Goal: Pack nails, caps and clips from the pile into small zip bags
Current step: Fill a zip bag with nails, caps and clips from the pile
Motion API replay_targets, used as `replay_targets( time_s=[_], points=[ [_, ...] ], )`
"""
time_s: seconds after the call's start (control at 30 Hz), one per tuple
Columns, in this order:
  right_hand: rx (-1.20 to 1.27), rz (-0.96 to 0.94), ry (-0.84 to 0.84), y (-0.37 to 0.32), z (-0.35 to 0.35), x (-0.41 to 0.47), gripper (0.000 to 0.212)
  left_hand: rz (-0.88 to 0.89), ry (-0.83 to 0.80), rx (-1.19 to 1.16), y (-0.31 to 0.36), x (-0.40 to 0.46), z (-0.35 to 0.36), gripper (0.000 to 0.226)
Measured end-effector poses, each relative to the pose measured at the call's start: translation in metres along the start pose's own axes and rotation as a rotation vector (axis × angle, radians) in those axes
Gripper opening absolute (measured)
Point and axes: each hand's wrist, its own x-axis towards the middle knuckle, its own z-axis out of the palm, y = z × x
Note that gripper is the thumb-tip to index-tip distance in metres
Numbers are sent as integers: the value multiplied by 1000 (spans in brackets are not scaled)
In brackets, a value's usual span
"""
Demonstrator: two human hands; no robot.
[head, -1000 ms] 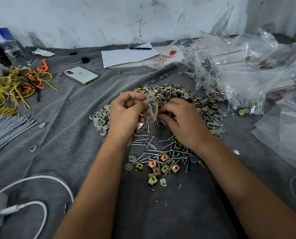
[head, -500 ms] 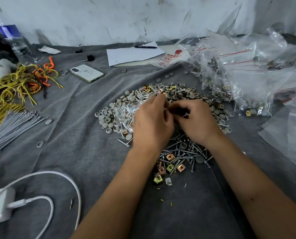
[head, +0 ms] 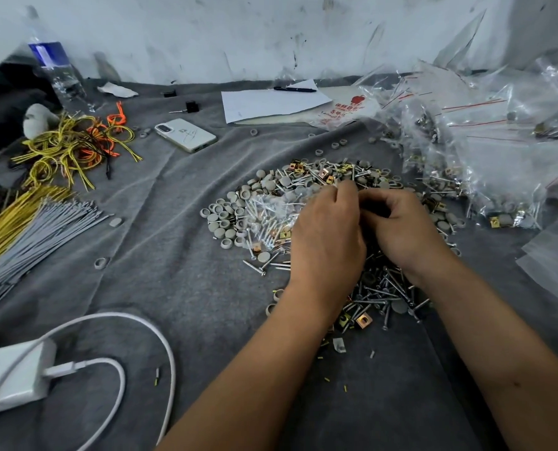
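Small zip bag (head: 271, 216), clear, part-filled with nails and a few clips, lies on the pile (head: 320, 183), left of my hands. My left hand (head: 328, 242) is over its right end, fingers curled down at the bag's top edge, pinching it as far as I can see. My right hand (head: 401, 222) meets the left, fingers curled in; what it pinches is hidden. Grey caps (head: 225, 219) ring the bag. Filled bags (head: 486, 164) heaped far right. Phone (head: 185, 135), paper (head: 271, 104), ties (head: 33, 236) on the grey cloth (head: 160, 255).
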Motion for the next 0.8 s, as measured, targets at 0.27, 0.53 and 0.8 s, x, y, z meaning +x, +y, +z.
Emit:
replay_targets(
  time_s=[0.27, 0.53, 0.8],
  points=[
    [90, 56, 16, -6, 1, 0, 33, 35, 3, -15, 1, -1, 0, 16],
    [-49, -44, -29, -9, 0, -4, 38, -113, 186, -202, -15, 4, -1, 12],
    [-319, -100, 174, 1, -11, 3, 13, -580, 457, -730, -42, 22, -18, 21]
  ],
)
